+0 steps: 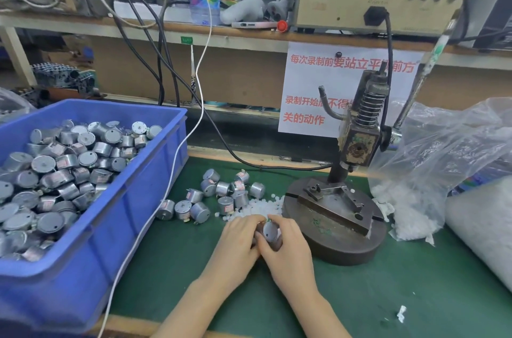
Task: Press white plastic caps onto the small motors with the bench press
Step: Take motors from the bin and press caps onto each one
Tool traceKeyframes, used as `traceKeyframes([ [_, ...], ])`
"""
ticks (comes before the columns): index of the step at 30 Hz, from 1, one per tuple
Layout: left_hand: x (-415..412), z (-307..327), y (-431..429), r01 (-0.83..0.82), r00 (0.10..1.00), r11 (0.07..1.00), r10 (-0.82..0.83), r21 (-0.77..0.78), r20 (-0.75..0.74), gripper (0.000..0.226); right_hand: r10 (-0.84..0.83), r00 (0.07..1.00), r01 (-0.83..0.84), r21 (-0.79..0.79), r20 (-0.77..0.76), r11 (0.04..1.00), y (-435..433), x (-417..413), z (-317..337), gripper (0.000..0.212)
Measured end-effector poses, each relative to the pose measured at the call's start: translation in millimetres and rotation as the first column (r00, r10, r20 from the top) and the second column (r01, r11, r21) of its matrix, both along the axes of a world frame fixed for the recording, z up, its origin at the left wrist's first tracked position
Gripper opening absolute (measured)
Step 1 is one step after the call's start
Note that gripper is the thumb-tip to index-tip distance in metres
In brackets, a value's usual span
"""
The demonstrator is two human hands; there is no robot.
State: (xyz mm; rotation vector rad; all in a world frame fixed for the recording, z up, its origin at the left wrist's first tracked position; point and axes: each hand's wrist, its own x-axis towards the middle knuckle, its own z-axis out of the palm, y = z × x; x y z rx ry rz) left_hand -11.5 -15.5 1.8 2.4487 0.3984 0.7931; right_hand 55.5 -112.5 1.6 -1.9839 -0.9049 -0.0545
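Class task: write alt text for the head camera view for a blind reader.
A left hand and right hand hold one small silver motor over a green mat, beside a pile of white caps. The bench press stands to their right; a blue crate of motors sits to their left.

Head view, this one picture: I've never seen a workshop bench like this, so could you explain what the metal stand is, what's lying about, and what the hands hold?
The camera sits on the person's head and looks down at a bench covered by a green mat. The metal stand is a small bench press: a spring-loaded ram above a round iron base. The blue bin on the left is full of small silver motors. More loose motors lie on the mat, beside a heap of tiny white caps. A clear bag on the right holds more white bits. The left hand and right hand together hold one motor, just in front of the press.
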Motion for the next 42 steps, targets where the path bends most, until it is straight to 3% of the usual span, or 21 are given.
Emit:
traceKeyframes([
  [3,-6.7,-0.8,5.6,-0.025,1.000,0.997,0.024,-0.066,-0.005,0.036,-0.034,0.999,0.035,0.066,-0.013,0.997,-3.1,-0.3,2.3,0.041],
  [6,-16.9,-4.2,9.5,-0.008,1.000,0.997,0.006,-0.082,-0.027,0.021,-0.044,0.999,0.047,0.136,-0.021,0.990,-5.5,-2.2,5.7,0.042],
  [12,-23.7,-6.7,10.2,0.018,0.999,0.994,-0.024,-0.107,-0.048,0.015,0.016,0.994,-0.028,0.113,0.108,0.993,-5.2,-4.7,4.7,0.038],
  [15,-22.8,-6.2,9.4,0.026,0.997,0.997,-0.030,-0.067,-0.069,0.016,0.019,0.995,-0.030,0.115,0.095,0.993,-5.1,-3.6,3.9,0.035],
  [25,-22.3,-4.5,9.7,0.006,0.998,0.990,-0.015,-0.140,-0.060,0.009,0.004,1.000,-0.006,0.130,0.019,0.991,-10.9,0.4,6.0,0.031],
  [33,-28.5,-1.0,9.2,0.014,0.992,0.980,-0.039,-0.201,-0.121,0.005,0.164,0.986,-0.163,0.016,-0.029,0.986,-9.8,-6.2,1.0,0.041],
  [35,-30.8,1.0,9.3,0.018,0.994,0.965,-0.045,-0.261,-0.100,0.006,0.156,0.987,-0.156,-0.002,-0.037,0.988,-9.9,-5.6,-0.8,0.043],
  [38,-34.5,3.9,11.2,-0.018,1.000,0.912,0.022,-0.410,0.005,0.026,0.117,0.992,-0.116,0.030,-0.051,0.993,-10.0,-5.0,-0.3,0.039],
  [42,-37.5,5.8,11.1,-0.079,0.986,0.843,0.145,-0.531,0.083,0.033,0.212,0.974,-0.210,-0.031,0.075,0.977,-8.5,-11.8,-0.9,0.036],
])
